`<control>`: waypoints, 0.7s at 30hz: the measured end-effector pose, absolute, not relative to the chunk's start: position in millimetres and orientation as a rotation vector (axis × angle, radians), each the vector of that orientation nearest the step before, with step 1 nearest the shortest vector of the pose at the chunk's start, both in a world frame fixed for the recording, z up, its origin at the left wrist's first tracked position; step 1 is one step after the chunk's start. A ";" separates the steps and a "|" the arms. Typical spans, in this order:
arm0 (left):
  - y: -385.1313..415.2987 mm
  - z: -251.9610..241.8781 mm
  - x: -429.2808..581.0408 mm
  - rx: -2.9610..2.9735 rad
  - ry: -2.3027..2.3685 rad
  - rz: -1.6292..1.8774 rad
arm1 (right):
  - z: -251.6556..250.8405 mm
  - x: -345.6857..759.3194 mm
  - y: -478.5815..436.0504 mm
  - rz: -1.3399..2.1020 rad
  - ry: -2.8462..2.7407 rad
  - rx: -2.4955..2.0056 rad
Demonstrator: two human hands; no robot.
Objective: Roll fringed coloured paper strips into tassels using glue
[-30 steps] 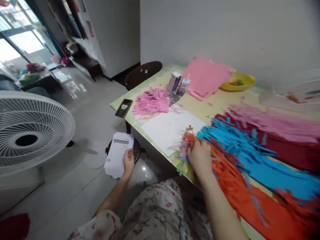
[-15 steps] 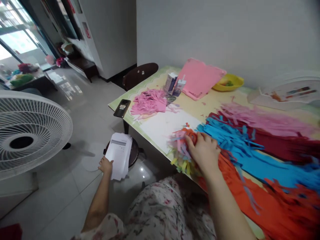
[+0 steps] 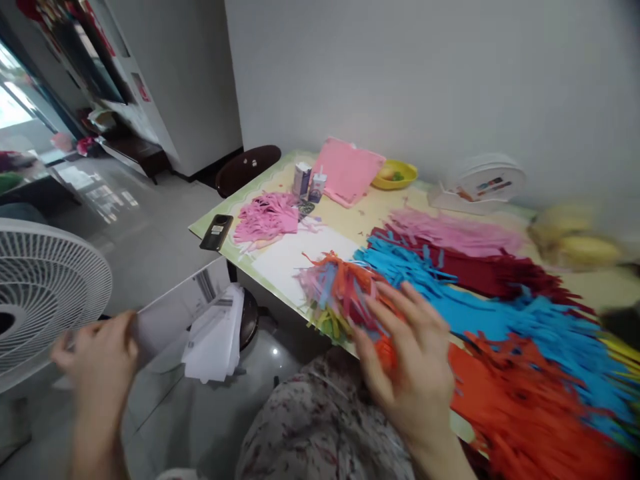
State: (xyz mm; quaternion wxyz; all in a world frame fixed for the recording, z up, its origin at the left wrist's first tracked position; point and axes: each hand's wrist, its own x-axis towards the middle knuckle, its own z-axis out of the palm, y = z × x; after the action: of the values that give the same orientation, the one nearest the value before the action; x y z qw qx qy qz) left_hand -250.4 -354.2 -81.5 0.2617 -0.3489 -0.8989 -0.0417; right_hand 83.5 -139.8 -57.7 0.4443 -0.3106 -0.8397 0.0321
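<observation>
My left hand (image 3: 103, 353) is closed on the near end of a white printed sheet of paper (image 3: 173, 310), lifted at a slant. Just beyond it lies a stack of white papers (image 3: 215, 343) on a dark round stool (image 3: 250, 320). My right hand (image 3: 413, 350) is open, fingers spread, over the table edge. Its fingertips are beside a bunch of fringed strips (image 3: 345, 287) in orange, pink, grey and yellow-green; whether they touch is unclear. Fringed orange paper (image 3: 480, 393), blue paper (image 3: 475, 310) and dark red paper (image 3: 465, 267) lie to the right of that hand.
A white fan (image 3: 55, 287) stands at the left. On the table are a phone (image 3: 217, 231), pink fringed strips (image 3: 265, 217), small cartons (image 3: 303, 180), a pink board (image 3: 345, 170) and a yellow bowl (image 3: 397, 175). A dark chair (image 3: 247, 167) stands behind.
My left hand has lifted a sheet from the stack and drawn it left toward me. My right hand has loosened from the strips and its fingers have spread. The view has turned right.
</observation>
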 end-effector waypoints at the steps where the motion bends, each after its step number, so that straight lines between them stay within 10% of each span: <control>1: -352.9 -57.6 -238.6 -1.051 -2.241 -0.176 | -52.3 82.6 -149.6 0.101 -2.109 -0.710; 10: -223.5 8.9 -93.2 -2.159 -1.291 -0.707 | -43.0 121.6 -163.7 0.760 -2.385 -0.716; 21: -113.3 -58.7 -22.7 -2.036 -1.863 -1.788 | -98.6 204.0 -157.3 1.089 -1.496 -1.275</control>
State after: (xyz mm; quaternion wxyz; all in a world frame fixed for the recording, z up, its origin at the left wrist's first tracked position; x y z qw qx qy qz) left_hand -22.7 -113.3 -58.7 -0.0733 -0.6175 -0.5651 -0.5422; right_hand 204.0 -157.3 -98.6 0.4324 -0.5116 -0.6004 0.4368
